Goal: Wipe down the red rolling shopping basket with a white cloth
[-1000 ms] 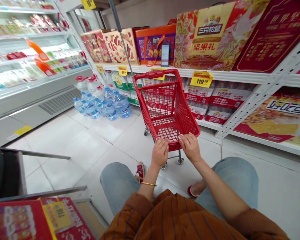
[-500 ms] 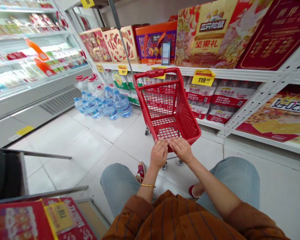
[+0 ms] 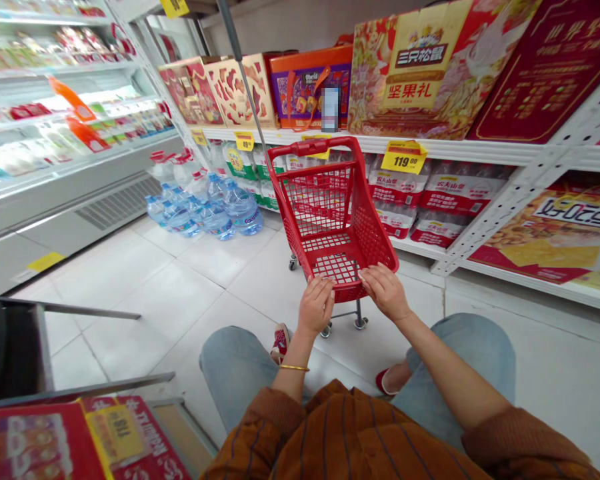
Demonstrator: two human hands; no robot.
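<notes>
Nearest, below the fingers, two denim-covered knees (image 3: 467,360) are flanking the forearms. The left hand (image 3: 317,305) is resting at the near rim of a red shopping cart (image 3: 375,237), its fingers narrow and bunched; the right hand (image 3: 386,291) is lying farther along that rim, its fingers close together and curving over the edge. Whether either hand is pinching the plastic, I cannot tell. Compared with half a second ago, when they were almost meeting, a gap is now opening between the hands, so they are bracketing a bare stretch of rim. The basket is standing just beyond the fingertips. Farther off, left of the fingers, water bottles (image 3: 243,210) are clustering on the floor; beyond the cart, gift boxes (image 3: 417,80) are lining a shelf (image 3: 465,150)
</notes>
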